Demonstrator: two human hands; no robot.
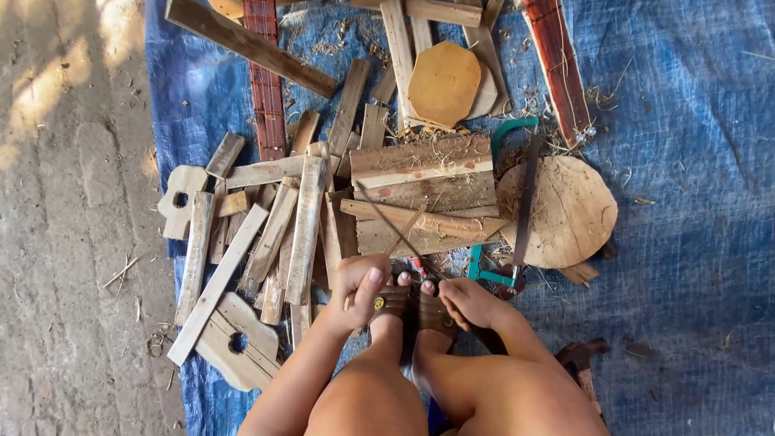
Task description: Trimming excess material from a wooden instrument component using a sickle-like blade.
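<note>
While I look down from the head camera, my left hand (359,289) is closed in a fist around the near end of a thin wooden stick (395,234), grip tight, thumb on top. From the fist the stick runs up and away, its far part lying across the stacked planks (424,194), where it seems to cross a dark thin strip; I cannot tell whether the two touch.

My right hand (472,303) lies flat, fingers together, beside the sandalled feet (416,307); its grip is slack, and I cannot tell whether it has hold of anything. The feet sit between the two hands, just below the planks' near edge.

Items around:
- blue tarp (686,242), under everything, on the bare ground.
- teal-framed saw (513,202), just right of the planks, partly over a round wooden disc (569,210).
- octagonal wooden plate (444,81), beyond the planks.
- loose slats (274,234), heaped left of the left hand.
- cut board with a round hole (238,339), near the left forearm.
</note>
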